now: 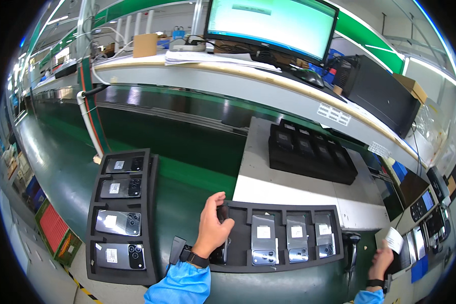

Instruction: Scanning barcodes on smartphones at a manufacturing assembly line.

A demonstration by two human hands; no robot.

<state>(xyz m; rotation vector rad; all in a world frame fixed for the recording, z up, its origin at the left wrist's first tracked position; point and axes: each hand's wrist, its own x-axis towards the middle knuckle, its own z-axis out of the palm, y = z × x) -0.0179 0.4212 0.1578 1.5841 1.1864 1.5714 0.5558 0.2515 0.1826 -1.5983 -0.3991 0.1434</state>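
Note:
My left hand (214,228) closes round a dark smartphone (221,253) at the left end of a black foam tray (243,207); most of that phone is hidden behind the hand. Further right in this tray lie three phones, among them a silver-backed smartphone (263,233), each with a white label on its back. At the lower right, my right hand (382,262) pinches a small white paper (394,240). A black handheld scanner (350,248) stands between the tray and my right hand.
Another black foam tray (152,202) with several labelled phones lies at the left. Stacked foam trays (311,164) rest on a white board (253,172) further back. A shelf (187,71) above carries a monitor (271,25) and a black computer case (377,91). Devices (433,223) crowd the right.

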